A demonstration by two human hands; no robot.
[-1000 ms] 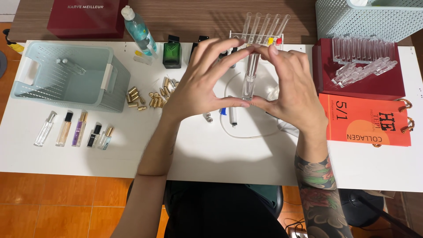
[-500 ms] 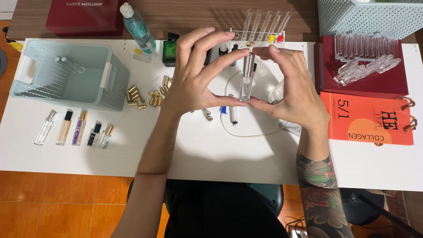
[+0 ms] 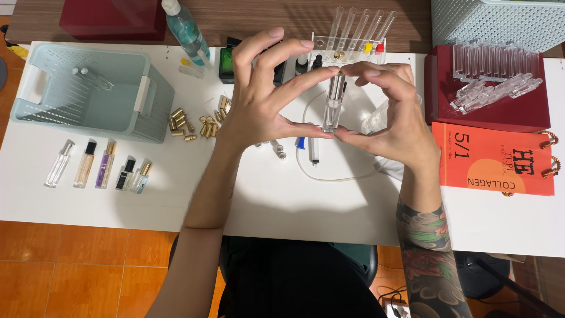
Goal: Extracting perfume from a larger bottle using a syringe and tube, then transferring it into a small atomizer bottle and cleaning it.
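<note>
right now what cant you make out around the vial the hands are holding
Head view only:
- Small clear vial: whether it holds liquid, too small to tell.
- Its cap end: covered by left hand and right hand fingertips.
- White perforated basket: cut off by the top edge.

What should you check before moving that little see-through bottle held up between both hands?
1. Left hand pinching the small clear bottle top and bottom: ok.
2. Right hand also gripping it at both ends: ok.
3. Bottle upright: ok.
4. Cap on tight: cannot tell, fingertips hide the top.
5. Liquid inside: cannot tell.
6. Bottle lifted off the white table, away from the gold caps and test tube rack: ok.
</note>
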